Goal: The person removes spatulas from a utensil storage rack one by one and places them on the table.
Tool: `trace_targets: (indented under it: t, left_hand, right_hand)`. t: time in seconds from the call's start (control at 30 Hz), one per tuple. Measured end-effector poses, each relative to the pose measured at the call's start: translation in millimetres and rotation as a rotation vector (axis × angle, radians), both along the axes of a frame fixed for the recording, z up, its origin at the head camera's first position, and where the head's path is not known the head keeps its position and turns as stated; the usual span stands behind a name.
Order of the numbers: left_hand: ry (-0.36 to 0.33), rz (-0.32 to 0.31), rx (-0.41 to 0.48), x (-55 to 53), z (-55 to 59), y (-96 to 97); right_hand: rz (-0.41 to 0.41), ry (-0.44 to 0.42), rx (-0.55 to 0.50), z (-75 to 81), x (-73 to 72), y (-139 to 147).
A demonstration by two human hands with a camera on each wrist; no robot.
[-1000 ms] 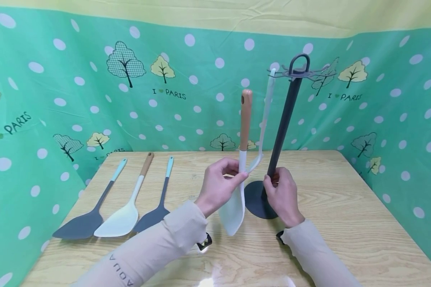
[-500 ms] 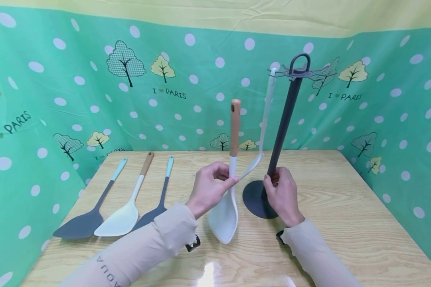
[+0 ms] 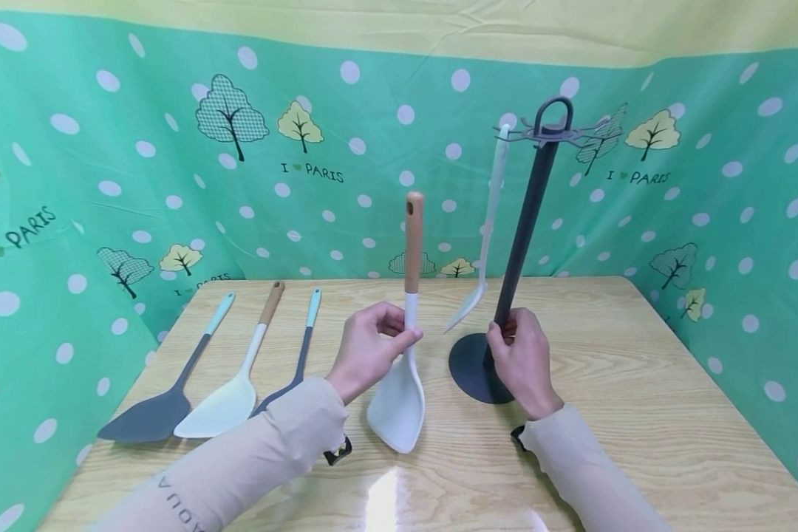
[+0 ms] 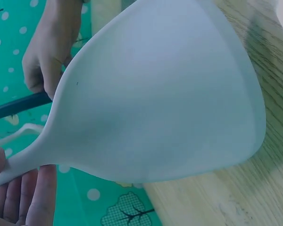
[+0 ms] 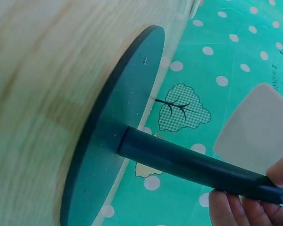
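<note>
My left hand (image 3: 372,341) pinches the white neck of a turner (image 3: 399,403) with a wooden handle, held upright with its blade down. That broad white blade (image 4: 170,94) fills most of the left wrist view. With my right hand (image 3: 524,358) I grip the lower pole of a dark utensil stand (image 3: 527,225). From a hook on the left of the stand's top hangs a pale utensil (image 3: 492,214), its lower end angled toward the left. The right wrist view shows the pole (image 5: 188,172) between my thumb and fingers (image 5: 226,207), rising from the round base (image 5: 120,113).
On the wooden table (image 3: 612,414), three turners lie side by side at the left: a grey one (image 3: 153,414), a white one with a wooden handle (image 3: 226,406), and another grey one (image 3: 302,355) partly behind my left sleeve. A patterned green cloth (image 3: 346,185) encloses the back and sides.
My left hand has carried the white turner leftward and slightly down, away from the stand and the hanging utensil. My right hand stays on the pole.
</note>
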State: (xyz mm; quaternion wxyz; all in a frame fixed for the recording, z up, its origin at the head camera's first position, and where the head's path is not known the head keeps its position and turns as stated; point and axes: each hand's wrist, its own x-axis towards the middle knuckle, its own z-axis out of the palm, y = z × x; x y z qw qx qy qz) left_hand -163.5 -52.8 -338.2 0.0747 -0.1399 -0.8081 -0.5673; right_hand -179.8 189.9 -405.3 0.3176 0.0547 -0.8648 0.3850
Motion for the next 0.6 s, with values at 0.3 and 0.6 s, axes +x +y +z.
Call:
trace_targets:
  t: [0.3,0.6]
  left_hand:
    - [-0.052,0.03,-0.023,-3.1,-5.0,-11.6]
    - [-0.094,0.042,-0.045,-4.0,-7.6,-23.2]
  right_hand:
    - [-0.005,-0.001,-0.001,-0.6,-0.8,0.3]
    - [-0.003,-0.003,-0.006,0.4,-0.2,0.0]
